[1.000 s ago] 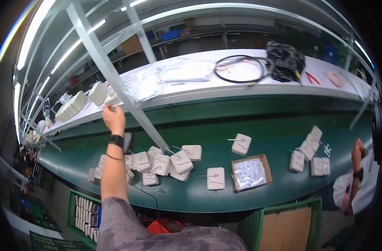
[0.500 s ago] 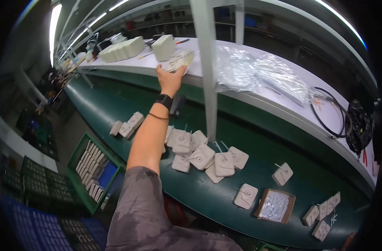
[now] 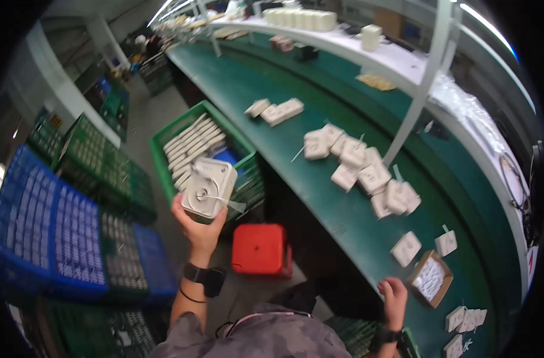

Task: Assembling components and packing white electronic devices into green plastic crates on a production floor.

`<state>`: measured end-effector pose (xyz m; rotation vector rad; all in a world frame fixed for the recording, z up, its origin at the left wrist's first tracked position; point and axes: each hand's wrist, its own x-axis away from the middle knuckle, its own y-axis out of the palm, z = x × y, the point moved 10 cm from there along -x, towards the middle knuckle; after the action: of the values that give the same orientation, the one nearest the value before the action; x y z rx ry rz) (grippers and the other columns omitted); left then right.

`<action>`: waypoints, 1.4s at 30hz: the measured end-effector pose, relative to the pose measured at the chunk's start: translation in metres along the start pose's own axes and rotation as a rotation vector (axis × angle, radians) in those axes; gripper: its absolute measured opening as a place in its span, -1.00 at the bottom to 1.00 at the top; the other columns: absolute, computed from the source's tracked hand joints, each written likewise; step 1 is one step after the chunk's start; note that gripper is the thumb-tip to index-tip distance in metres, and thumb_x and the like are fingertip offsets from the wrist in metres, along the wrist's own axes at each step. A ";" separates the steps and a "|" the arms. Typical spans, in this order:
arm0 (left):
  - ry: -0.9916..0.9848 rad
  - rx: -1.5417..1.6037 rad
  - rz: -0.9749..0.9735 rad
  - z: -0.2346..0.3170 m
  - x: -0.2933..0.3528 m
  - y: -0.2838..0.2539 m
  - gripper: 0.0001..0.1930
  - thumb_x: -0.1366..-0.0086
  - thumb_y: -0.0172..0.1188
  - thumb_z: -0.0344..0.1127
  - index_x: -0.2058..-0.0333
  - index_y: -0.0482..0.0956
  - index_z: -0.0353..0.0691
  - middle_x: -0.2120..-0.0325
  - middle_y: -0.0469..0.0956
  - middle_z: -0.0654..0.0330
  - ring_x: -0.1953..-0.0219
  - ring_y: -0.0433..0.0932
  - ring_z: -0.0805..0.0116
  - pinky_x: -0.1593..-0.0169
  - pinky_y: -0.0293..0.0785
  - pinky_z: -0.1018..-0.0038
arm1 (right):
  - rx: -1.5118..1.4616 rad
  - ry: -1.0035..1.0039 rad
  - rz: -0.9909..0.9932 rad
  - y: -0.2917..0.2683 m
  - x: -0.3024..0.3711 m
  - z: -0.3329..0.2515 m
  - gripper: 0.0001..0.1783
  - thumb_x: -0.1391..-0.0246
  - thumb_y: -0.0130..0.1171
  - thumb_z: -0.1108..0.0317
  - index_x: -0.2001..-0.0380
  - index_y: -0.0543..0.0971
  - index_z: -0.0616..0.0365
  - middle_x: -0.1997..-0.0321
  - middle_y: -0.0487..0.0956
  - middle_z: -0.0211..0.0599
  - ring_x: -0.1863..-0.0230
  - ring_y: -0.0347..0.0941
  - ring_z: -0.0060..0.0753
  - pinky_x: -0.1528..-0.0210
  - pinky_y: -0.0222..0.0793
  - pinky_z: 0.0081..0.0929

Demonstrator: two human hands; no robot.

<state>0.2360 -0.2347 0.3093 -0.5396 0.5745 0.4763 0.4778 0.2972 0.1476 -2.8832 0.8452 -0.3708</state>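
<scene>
My left hand grips a boxy off-white plastic casing from below, in front of the green crate. The casing has a round part with a coiled line on its face, and a pale, clear strip sticks out at its side. Rows of pale pieces stand in that crate beside a blue sheet. Low at the right, my right hand is by the bench edge with fingers loosely bent, and nothing shows in it. Nearest to it is an open cardboard box of small white parts.
Several similar casings lie heaped on the green bench. A red stool stands below its edge. Blue crates are stacked at the left. A metal post rises by the white shelf.
My left hand has come from the shelf back toward me and left, now over the crate side with a casing. The view has swung left, and my right hand has come into sight.
</scene>
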 end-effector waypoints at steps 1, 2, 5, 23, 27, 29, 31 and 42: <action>-0.017 -0.041 0.009 0.002 -0.001 -0.039 0.02 0.07 0.54 -0.52 -0.29 0.02 -0.29 -0.20 0.26 -0.03 -0.23 0.36 0.06 -0.30 0.32 0.21 | 0.013 -0.003 -0.078 0.041 0.005 -0.001 -0.86 -0.21 0.16 0.49 0.21 0.58 0.36 0.30 0.64 -0.28 0.27 0.61 -0.44 0.18 0.53 -0.53; 0.135 -0.087 0.025 0.018 -0.005 -0.070 0.09 0.13 0.58 -0.47 -0.30 0.01 -0.32 -0.22 0.23 -0.09 -0.23 0.35 0.02 -0.30 0.30 0.19 | 0.026 -0.013 -0.151 0.080 0.014 -0.003 -0.85 -0.21 0.17 0.49 0.21 0.59 0.36 0.29 0.65 -0.27 0.26 0.61 -0.45 0.17 0.53 -0.53; 0.346 -0.207 0.047 0.027 -0.019 -0.133 0.17 0.21 0.63 -0.42 -0.31 -0.01 -0.34 -0.24 0.20 -0.16 -0.22 0.34 -0.04 -0.29 0.29 0.15 | 0.018 0.120 -0.319 0.175 0.057 0.015 -0.86 -0.20 0.18 0.50 0.21 0.59 0.37 0.27 0.66 -0.25 0.27 0.61 -0.45 0.15 0.53 -0.54; 0.084 -0.053 0.094 -0.312 -0.172 -0.347 0.15 0.13 0.59 -0.34 -0.33 -0.07 -0.30 -0.24 0.19 -0.10 -0.22 0.34 -0.02 -0.29 0.30 0.11 | 0.176 0.145 -0.730 0.718 0.129 -0.018 -0.78 -0.26 0.17 0.35 0.18 0.60 0.31 0.34 0.66 -0.30 0.31 0.57 -0.51 0.23 0.48 -0.57; -0.077 0.205 -0.080 -0.390 -0.214 -0.327 0.16 0.14 0.61 -0.23 -0.31 -0.07 -0.28 -0.21 0.19 -0.06 -0.21 0.33 0.08 -0.29 0.29 0.15 | -0.151 0.276 -0.906 0.873 0.141 -0.106 -0.67 -0.38 0.07 0.22 0.08 0.54 0.34 0.16 0.65 -0.18 0.15 0.63 -0.39 0.08 0.57 -0.46; -0.287 0.439 -0.150 -0.435 -0.236 -0.305 0.14 0.11 0.59 -0.25 -0.29 -0.08 -0.30 -0.21 0.19 -0.06 -0.23 0.31 0.09 -0.29 0.29 0.16 | -0.259 0.306 -0.946 0.927 0.130 -0.156 -0.56 -0.44 -0.04 0.11 -0.09 0.43 0.31 0.04 0.61 -0.10 0.10 0.61 -0.33 0.00 0.54 -0.40; -0.262 0.403 -0.196 -0.464 -0.269 -0.289 0.13 0.12 0.61 -0.26 -0.28 -0.05 -0.27 -0.19 0.21 -0.05 -0.23 0.32 0.11 -0.29 0.30 0.17 | -0.434 0.344 -0.938 0.981 0.105 -0.193 -0.45 -0.46 -0.12 0.03 -0.22 0.30 0.30 -0.07 0.56 -0.06 0.02 0.56 -0.32 -0.09 0.48 -0.36; 0.117 -0.128 -0.379 -0.649 -0.559 -0.237 0.23 0.24 0.70 -0.15 -0.29 0.01 -0.39 -0.16 0.30 -0.17 -0.15 0.42 -0.09 -0.21 0.40 0.13 | -0.339 0.152 -0.979 1.331 -0.082 -0.293 -0.57 -0.34 0.13 0.28 -0.13 0.41 0.36 0.32 0.53 -0.37 0.31 0.45 -0.59 0.23 0.47 -0.51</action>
<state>-0.2908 -0.9498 0.2734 -0.7836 0.5397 0.1222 -0.3534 -0.7859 0.1785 -3.4035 -0.6383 -0.5587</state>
